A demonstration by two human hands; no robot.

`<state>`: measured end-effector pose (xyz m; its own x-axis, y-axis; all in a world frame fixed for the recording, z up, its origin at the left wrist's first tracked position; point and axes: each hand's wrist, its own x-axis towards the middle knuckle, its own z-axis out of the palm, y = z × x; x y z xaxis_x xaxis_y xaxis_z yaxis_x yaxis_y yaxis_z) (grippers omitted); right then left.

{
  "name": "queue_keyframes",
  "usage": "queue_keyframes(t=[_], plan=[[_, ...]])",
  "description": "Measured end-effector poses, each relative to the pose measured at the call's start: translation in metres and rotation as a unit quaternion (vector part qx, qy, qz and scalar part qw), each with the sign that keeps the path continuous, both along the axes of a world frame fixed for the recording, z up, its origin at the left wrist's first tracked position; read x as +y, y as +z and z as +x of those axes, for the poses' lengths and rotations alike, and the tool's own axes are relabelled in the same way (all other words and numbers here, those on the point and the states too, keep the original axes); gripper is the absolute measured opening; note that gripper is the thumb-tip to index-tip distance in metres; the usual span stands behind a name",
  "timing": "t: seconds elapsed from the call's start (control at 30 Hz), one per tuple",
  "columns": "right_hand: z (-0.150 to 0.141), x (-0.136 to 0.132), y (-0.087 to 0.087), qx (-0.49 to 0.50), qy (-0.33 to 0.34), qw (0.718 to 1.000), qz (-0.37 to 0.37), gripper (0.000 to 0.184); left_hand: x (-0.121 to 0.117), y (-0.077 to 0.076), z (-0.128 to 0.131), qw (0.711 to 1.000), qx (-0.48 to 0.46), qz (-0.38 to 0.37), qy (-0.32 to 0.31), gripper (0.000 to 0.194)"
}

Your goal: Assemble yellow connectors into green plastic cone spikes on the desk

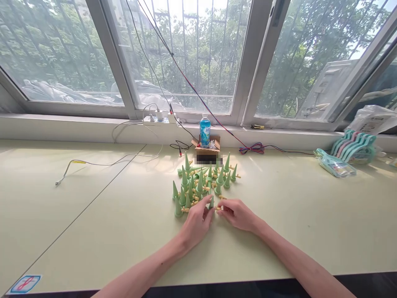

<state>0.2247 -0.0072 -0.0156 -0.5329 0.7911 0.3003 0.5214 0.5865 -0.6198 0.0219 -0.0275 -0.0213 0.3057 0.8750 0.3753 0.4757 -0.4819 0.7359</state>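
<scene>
Several green plastic cones [198, 182] with small yellow pegs stand and lie in a cluster on the pale green table [93, 215]. My left hand [197, 223] is at the cluster's near edge, fingers pinched on one green cone [211, 203]. My right hand [237, 214] lies just right of it, fingertips closed on a small yellow peg [218, 208] next to that cone.
Behind the cluster sits an open cardboard box [207, 153] with a blue bottle [204, 131] in it. A white cable [102, 163] trails left, red and black wires [252, 147] lie right. Pastel hangers [353, 145] and a packet [335, 164] lie far right, under the window.
</scene>
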Motion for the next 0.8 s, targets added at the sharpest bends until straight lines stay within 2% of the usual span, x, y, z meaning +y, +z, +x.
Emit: queue_keyframes(t=[0.07, 0.13, 0.23, 0.3, 0.37, 0.43, 0.5, 0.57, 0.7, 0.8], plan=[[0.0, 0.0, -0.001, 0.004, -0.001, 1.0, 0.009, 0.009, -0.003, 0.002, -0.002, 0.996, 0.015, 0.083, 0.025, 0.031], [0.0, 0.0, -0.002, 0.008, -0.003, 1.0, 0.019, 0.01, -0.007, 0.01, -0.005, 0.981, 0.023, 0.191, 0.038, 0.03], [-0.002, -0.001, -0.005, 0.013, -0.015, 0.999, 0.032, 0.012, -0.011, 0.03, -0.018, 0.934, 0.031, 0.349, 0.071, 0.029], [-0.004, -0.001, -0.007, 0.013, -0.032, 0.999, 0.04, 0.014, -0.012, 0.046, -0.033, 0.912, 0.011, 0.384, 0.14, 0.025], [-0.007, -0.001, -0.01, 0.008, -0.048, 0.998, 0.045, 0.016, -0.011, 0.059, -0.051, 0.901, -0.023, 0.371, 0.221, 0.019], [-0.01, 0.001, -0.012, -0.004, -0.06, 0.997, 0.047, 0.017, -0.008, 0.067, -0.069, 0.914, -0.004, 0.296, 0.276, 0.017], [-0.013, 0.002, -0.014, -0.019, -0.065, 0.997, 0.046, 0.018, -0.005, 0.069, -0.082, 0.949, 0.033, 0.18, 0.256, 0.021], [-0.014, 0.002, -0.015, -0.031, -0.062, 0.996, 0.047, 0.018, -0.001, 0.067, -0.088, 0.97, 0.056, 0.098, 0.217, 0.027], [-0.012, 0.001, -0.013, -0.04, -0.037, 0.997, 0.056, 0.018, 0.009, 0.057, -0.08, 0.981, 0.103, 0.035, 0.16, 0.036], [-0.01, -0.001, -0.01, -0.045, -0.015, 0.996, 0.072, 0.019, 0.016, 0.052, -0.069, 0.978, 0.123, 0.022, 0.169, 0.039]])
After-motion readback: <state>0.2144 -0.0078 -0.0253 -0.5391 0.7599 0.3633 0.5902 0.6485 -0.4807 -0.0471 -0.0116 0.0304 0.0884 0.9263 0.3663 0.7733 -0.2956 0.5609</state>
